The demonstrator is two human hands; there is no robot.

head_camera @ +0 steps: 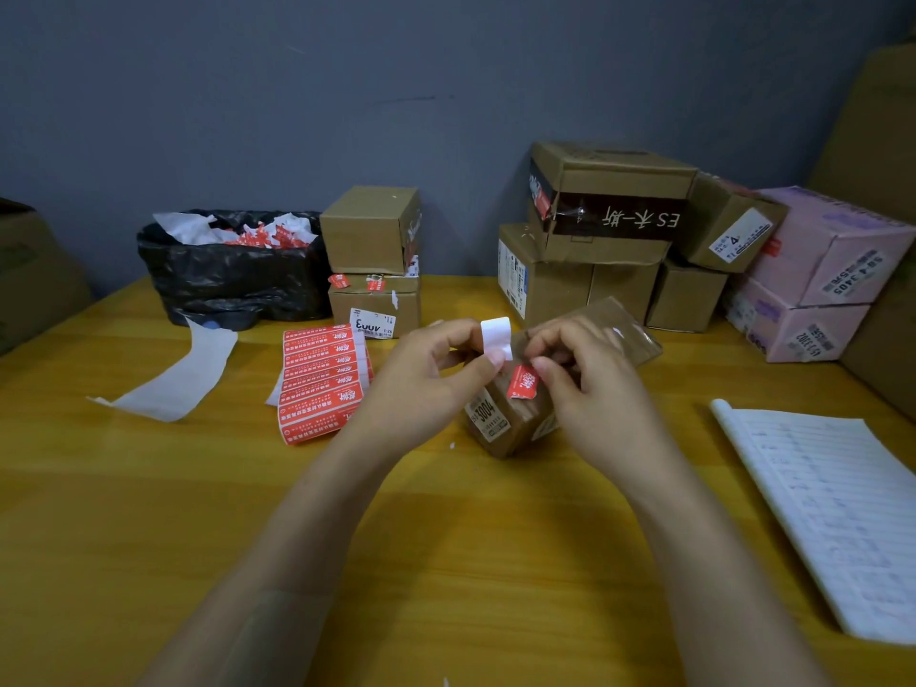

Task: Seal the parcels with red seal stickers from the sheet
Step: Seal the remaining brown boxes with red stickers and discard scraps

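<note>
A small brown cardboard parcel (510, 419) with a "3004" label stands on the yellow table at the middle, its lid flap (595, 329) raised. My left hand (436, 369) pinches a curled white backing strip (495, 337) above the parcel. My right hand (590, 384) pinches a red seal sticker (523, 382) at the parcel's top edge. A stack of red seal sticker sheets (322, 381) lies to the left of my left hand.
A black-lined bin (228, 275) with discarded backing sits at the back left beside two stacked brown boxes (374, 260). More brown and pink boxes (694, 250) pile up at the back right. A loose white backing sheet (173, 379) lies left, an open notebook (832, 508) right.
</note>
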